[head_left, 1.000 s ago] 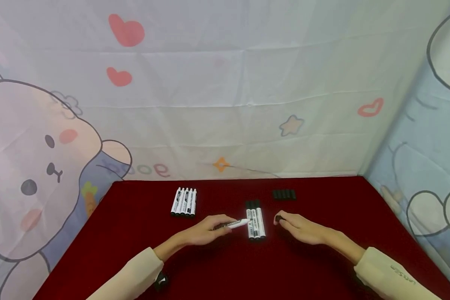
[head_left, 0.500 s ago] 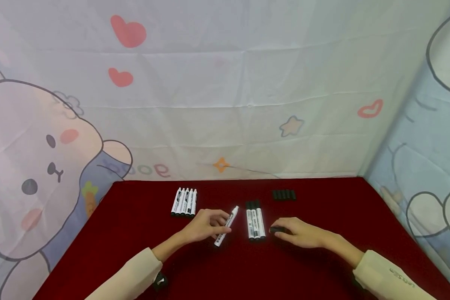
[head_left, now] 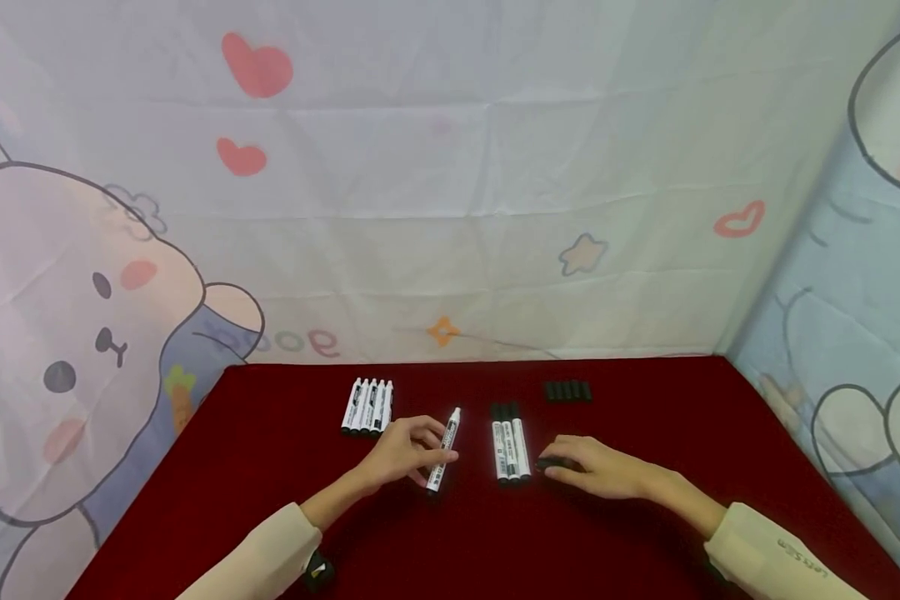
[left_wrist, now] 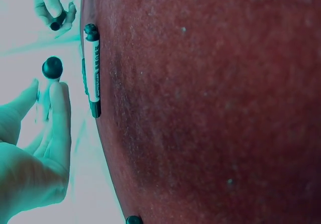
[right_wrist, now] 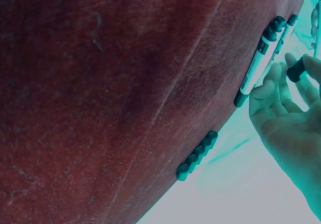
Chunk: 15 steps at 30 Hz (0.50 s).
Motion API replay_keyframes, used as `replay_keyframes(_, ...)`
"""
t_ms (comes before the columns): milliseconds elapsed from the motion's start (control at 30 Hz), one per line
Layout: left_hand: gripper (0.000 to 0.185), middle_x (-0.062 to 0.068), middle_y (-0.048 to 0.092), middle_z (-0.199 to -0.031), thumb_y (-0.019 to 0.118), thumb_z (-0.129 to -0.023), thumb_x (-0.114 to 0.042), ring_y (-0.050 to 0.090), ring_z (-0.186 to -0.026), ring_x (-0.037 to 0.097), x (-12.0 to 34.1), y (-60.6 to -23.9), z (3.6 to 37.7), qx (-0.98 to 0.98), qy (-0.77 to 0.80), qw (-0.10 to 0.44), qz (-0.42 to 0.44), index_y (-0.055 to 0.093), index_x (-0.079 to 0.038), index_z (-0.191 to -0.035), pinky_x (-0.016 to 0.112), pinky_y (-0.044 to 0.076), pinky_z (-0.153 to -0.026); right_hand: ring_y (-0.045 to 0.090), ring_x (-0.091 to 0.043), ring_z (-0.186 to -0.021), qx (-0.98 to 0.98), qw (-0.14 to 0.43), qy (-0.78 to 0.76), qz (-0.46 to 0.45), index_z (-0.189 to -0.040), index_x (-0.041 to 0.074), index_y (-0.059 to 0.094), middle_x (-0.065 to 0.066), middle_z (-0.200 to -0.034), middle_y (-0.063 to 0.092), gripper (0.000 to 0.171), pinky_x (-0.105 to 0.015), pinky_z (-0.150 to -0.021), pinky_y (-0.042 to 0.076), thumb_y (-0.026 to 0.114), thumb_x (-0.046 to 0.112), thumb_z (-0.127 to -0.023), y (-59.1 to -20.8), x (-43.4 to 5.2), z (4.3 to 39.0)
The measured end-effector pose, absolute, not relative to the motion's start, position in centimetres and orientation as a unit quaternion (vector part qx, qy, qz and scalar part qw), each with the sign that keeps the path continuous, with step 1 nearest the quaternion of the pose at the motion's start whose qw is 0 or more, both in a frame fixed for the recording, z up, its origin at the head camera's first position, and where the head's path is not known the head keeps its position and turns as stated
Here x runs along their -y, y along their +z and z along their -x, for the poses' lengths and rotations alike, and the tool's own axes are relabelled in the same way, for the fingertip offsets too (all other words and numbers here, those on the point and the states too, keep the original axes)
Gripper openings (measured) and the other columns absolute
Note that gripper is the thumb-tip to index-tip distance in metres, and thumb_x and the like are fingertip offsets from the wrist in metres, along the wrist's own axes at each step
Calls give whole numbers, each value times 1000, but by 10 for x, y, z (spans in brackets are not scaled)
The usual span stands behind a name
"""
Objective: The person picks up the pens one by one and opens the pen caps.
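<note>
My left hand (head_left: pixel 437 446) grips a white marker (head_left: pixel 445 447) that slants away from me, just left of three capped markers (head_left: pixel 510 442) lying side by side on the red table (head_left: pixel 645 542). My right hand (head_left: pixel 553 463) pinches a black cap (head_left: pixel 549 461) close to the right side of those three markers. In the left wrist view the fingers (left_wrist: pixel 59 118) hold the marker (left_wrist: pixel 51 68), seen end-on, beside a capped marker (left_wrist: pixel 92 71). The right wrist view shows the cap (right_wrist: pixel 296 69) held at the fingertips (right_wrist: pixel 273 76) next to the capped markers (right_wrist: pixel 258 63).
Several white uncapped markers (head_left: pixel 367 406) lie in a row at the back left. A row of black caps (head_left: pixel 567 390) (right_wrist: pixel 197 155) lies at the back right. Printed fabric walls (head_left: pixel 450 208) stand behind and beside the table.
The left hand has turned its marker from pointing right to pointing away and drawn it left. The right hand has brought the cap nearer me, beside the three capped markers.
</note>
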State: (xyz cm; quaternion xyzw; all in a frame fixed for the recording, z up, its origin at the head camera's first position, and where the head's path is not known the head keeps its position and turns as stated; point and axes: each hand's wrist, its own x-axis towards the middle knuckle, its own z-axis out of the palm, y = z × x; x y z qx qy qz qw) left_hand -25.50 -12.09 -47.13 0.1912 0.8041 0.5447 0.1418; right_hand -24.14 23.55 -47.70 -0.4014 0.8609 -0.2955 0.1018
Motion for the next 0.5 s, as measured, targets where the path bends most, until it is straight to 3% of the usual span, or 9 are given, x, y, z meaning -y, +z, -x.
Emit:
replay_keyframes(200, 45, 17, 73, -100, 80, -90, -22, 66, -69, 15, 129, -473, 250, -802, 563, 132, -150, 63, 4, -124, 40, 63, -58, 43, 2, -81, -852, 89, -306, 416, -131, 9, 66, 3, -107, 56, 34, -16, -71, 46, 56, 31, -106, -482, -234, 241)
replay_keyframes(500, 47, 16, 73, -101, 78, -92, -26, 65, -69, 15, 139, -469, 254, -817, 541, 130, -149, 62, 3, -125, 35, 63, -58, 42, 5, -77, -847, 81, -301, 431, -128, 11, 70, -3, -104, 60, 30, -14, -67, 46, 61, 27, -104, -482, -238, 245)
